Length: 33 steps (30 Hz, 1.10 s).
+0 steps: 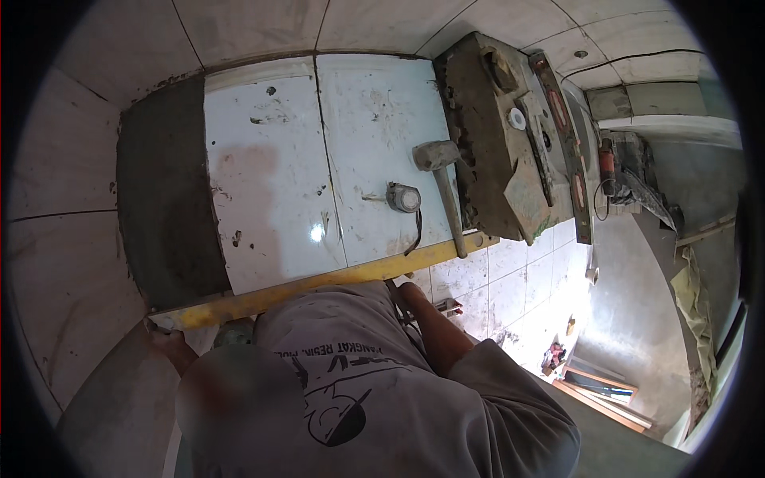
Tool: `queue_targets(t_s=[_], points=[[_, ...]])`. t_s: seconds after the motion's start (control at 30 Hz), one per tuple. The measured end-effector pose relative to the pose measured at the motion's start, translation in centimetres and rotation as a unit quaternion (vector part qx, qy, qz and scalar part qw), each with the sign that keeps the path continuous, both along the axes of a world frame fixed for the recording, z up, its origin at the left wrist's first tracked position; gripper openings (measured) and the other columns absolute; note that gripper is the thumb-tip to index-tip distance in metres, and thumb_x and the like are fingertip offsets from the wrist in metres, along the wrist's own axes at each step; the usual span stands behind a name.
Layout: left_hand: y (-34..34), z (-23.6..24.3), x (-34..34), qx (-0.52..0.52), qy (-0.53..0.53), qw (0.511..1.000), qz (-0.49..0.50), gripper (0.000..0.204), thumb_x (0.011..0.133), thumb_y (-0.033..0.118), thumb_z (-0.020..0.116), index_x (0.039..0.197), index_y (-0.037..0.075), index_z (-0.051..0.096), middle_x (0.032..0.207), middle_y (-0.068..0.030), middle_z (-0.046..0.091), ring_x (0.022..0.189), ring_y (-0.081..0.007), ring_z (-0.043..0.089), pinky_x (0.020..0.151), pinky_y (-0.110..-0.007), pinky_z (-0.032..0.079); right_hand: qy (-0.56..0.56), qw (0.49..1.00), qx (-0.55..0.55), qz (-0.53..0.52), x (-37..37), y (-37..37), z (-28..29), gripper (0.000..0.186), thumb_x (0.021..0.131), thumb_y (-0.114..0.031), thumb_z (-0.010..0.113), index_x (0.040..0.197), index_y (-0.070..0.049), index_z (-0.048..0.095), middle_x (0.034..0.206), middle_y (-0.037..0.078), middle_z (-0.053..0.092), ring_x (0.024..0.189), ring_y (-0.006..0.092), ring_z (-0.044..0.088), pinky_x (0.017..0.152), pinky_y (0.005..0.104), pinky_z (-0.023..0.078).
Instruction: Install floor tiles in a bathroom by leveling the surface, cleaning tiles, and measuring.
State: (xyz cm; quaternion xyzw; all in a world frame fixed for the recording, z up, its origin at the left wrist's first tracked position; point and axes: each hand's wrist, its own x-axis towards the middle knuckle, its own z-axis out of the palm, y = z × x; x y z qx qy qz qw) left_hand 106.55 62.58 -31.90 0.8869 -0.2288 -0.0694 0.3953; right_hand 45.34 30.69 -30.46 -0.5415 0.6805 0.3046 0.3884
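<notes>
My left hand (167, 338) grips the left end of a long yellow level (319, 276), which lies along the near edge of two white tiles (263, 187) on a raised surface. My right hand (410, 295) is partly hidden by my shirt, just below the level, with its fingers curled at a dark narrow item that I cannot make out. A tape measure (405, 197) and a mallet (438, 159) with a dusty head rest on the tiles. Left of the tiles is a dark strip of mortar (163, 191) with no tile on it.
A mortar-covered block (478, 127) holds a white roll, a tile offcut and a second level (562, 143). Tiled walls (255, 28) bound the surface. A red power tool (607, 167) sits at right. Wooden pieces (602, 398) lie lower right, beside a lower tiled face (518, 287).
</notes>
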Motion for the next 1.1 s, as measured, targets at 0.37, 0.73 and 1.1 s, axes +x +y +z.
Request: queue_targets(t_s=[0.37,0.73,1.1], points=[[-2.2,1.7,-1.3,-0.402,0.372,0.793,0.268,0.031,0.093,0.018,0.037,0.121,0.005,0.045,0.112,-0.0087,0.051,0.105,-0.0212,0.049,0.095,-0.037,0.04,-0.013,0.999,-0.045,-0.022,3.6,-1.2,6.8,0.029,0.082,-0.025,0.054,0.102,-0.004,0.059,0.088,0.017,0.064,0.076,0.0289,0.063,0.064,0.0367,0.05],[-6.7,4.4,-2.2,-0.351,0.366,0.794,0.335,0.032,0.094,0.024,0.038,0.118,0.006,0.048,0.115,-0.0056,0.052,0.103,-0.0182,0.051,0.092,-0.033,0.041,-0.214,0.881,0.007,-0.423,1.3,-2.3,10.3,0.015,0.081,-0.015,0.051,0.087,-0.002,0.056,0.064,0.007,0.054,0.047,0.0171,0.054,0.044,0.0297,0.047],[-8.9,9.2,-7.6,-0.373,0.418,0.768,0.311,0.053,0.092,0.04,0.044,0.132,0.006,0.036,0.129,-0.0082,0.043,0.117,-0.0251,0.044,0.1,-0.04,0.034,-0.441,0.747,0.041,-0.497,1.8,-3.0,10.2,0.021,0.077,-0.015,0.05,0.095,-0.005,0.054,0.089,0.01,0.06,0.079,0.0243,0.06,0.071,0.0358,0.049]])
